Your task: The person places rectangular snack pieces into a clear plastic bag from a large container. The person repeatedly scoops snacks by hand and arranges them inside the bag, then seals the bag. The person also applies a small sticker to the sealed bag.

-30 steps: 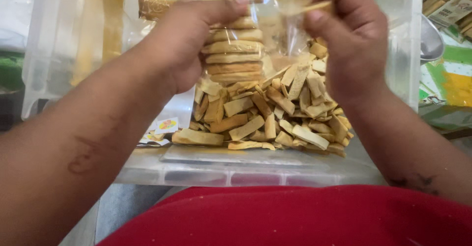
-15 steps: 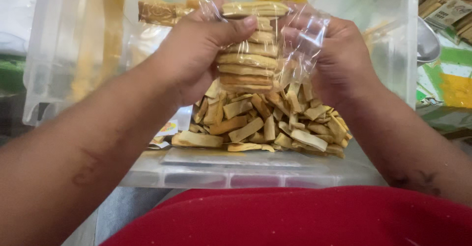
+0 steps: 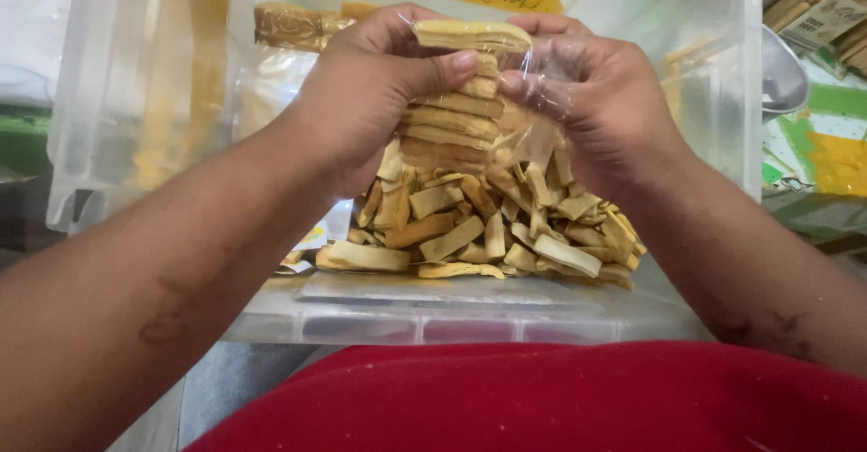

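Up close, both hands meet over a clear plastic bin (image 3: 722, 100). Left hand (image 3: 370, 100) is closed around a stack (image 3: 452, 118) of flat tan wafers, thumb pressed across its front; right hand (image 3: 605, 109) pinches the thin clear bag (image 3: 542, 100) that sheathes the stack, fingers narrow and bunched on the film. The stack stands roughly upright between the two palms, its top wafer poking above the knuckles.

Just below the hands lies a loose heap (image 3: 488, 235) of the same tan pieces, spread on the bin's floor — some flat, some on edge. Behind the left hand, a second wrapped bundle (image 3: 289, 23) rests against the far wall. A red garment (image 3: 542, 398) fills the near edge, under the wrists. Beyond the right hand, outside the bin, sits a grey curved object (image 3: 781, 73) that is hard to identify.

Risk, as it looks: the film is thin and pulled taut, so a hard tug by the right hand could tear it — or a slack left grip could let the brittle-looking wafers slide out and break onto the heap.
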